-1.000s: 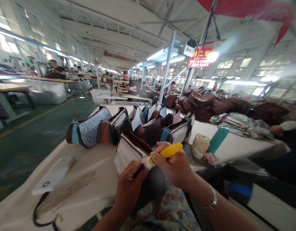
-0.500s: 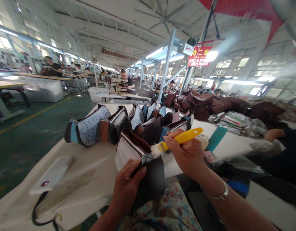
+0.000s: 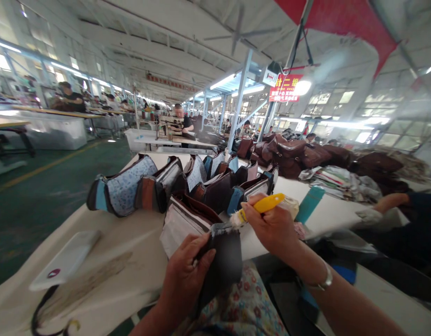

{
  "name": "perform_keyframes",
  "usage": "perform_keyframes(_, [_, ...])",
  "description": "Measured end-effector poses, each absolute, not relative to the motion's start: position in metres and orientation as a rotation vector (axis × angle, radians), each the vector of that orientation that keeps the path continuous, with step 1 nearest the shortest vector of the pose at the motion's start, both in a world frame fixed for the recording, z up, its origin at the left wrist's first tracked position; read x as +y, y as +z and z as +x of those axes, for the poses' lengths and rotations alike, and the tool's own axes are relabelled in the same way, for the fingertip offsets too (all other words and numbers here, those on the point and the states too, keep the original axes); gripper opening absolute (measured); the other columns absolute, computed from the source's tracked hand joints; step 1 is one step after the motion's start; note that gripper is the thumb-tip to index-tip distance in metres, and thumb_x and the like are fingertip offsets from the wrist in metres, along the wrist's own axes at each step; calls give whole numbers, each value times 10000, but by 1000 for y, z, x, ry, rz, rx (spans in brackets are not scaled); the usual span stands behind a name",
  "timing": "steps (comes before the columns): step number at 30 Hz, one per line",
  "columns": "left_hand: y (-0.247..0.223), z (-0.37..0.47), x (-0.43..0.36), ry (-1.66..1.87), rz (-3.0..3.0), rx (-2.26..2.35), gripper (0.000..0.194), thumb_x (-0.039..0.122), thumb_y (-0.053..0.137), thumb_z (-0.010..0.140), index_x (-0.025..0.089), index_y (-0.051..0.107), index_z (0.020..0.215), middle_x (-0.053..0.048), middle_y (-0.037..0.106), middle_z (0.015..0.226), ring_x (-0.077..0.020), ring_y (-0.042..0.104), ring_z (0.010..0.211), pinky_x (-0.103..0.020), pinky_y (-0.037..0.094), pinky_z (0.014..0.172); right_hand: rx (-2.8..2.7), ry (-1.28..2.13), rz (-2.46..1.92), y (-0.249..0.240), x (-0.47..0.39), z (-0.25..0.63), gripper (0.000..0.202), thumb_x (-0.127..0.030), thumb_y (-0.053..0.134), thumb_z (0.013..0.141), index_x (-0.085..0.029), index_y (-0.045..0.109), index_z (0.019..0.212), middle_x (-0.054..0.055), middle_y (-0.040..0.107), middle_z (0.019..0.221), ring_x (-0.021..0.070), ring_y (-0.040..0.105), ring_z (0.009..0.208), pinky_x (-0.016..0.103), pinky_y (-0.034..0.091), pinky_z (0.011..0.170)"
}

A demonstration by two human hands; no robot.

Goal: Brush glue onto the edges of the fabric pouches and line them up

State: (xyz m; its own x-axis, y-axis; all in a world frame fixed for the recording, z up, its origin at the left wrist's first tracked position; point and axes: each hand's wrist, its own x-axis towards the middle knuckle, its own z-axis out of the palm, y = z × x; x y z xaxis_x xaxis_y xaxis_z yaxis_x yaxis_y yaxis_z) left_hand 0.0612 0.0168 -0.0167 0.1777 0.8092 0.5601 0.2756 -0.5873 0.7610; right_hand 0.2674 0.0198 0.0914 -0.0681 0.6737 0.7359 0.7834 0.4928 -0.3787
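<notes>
The left hand point(image 3: 187, 265) is pinching a black piece point(image 3: 225, 259) between thumb and bent fingers at the tabletop's point(image 3: 138, 242) near edge. The right hand point(image 3: 273, 228) is gripping a yellow-handled brush point(image 3: 267, 203) in curled fingers, its bristles point(image 3: 236, 220) sitting at, perhaps touching, the piece's upper right corner. A white device point(image 3: 70, 256) is lying near the tabletop's left edge.
</notes>
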Motion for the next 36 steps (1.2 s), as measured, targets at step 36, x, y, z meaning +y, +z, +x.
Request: perform_keyframes(36, [-24,58,8,1239,3126,792,272,74,344,986,84,606,1059,-89,606,872,-185,542,717,-321,537,661,-2503,55,-837,110,13,272,80,-187,604,922,-230,669,907,33,685,845,194,636,847,379,525,852])
